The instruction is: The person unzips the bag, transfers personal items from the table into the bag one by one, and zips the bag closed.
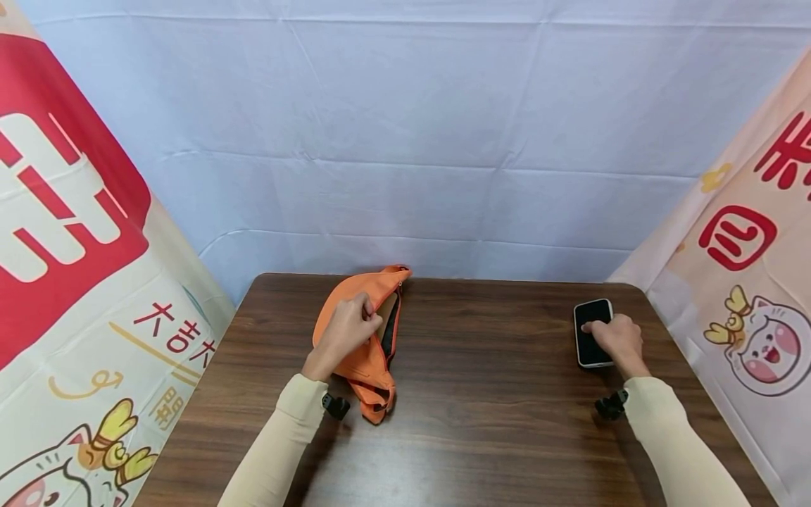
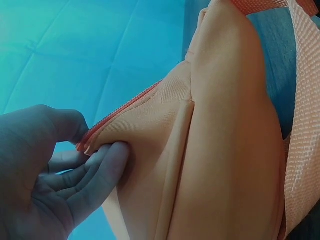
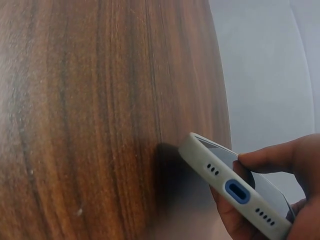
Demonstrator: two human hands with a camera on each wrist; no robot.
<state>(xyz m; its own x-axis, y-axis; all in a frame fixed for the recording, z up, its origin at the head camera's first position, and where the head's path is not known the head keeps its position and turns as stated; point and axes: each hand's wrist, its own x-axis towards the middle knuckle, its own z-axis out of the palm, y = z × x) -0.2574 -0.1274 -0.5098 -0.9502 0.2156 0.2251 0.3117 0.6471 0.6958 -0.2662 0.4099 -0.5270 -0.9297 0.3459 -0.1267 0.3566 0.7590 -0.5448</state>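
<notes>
An orange waist bag (image 1: 356,287) with a webbing strap lies toward the left of the table, its zipper undone along one side. My left hand (image 1: 350,325) pinches the zippered edge of its opening; in the left wrist view the thumb and fingers (image 2: 113,161) hold the fabric beside the zipper teeth (image 2: 120,111). At the right, my right hand (image 1: 619,339) grips a smartphone (image 1: 593,313) in a pale case, the thumb over its dark screen and fingers underneath. The right wrist view shows the phone's port end (image 3: 235,192) tilted above the wood.
The dark wooden table (image 1: 488,366) has its back edge against a pale cloth backdrop (image 1: 405,141). Printed cloths hang at the left (image 1: 76,211) and the right (image 1: 747,296). A small black camera sits on each wrist.
</notes>
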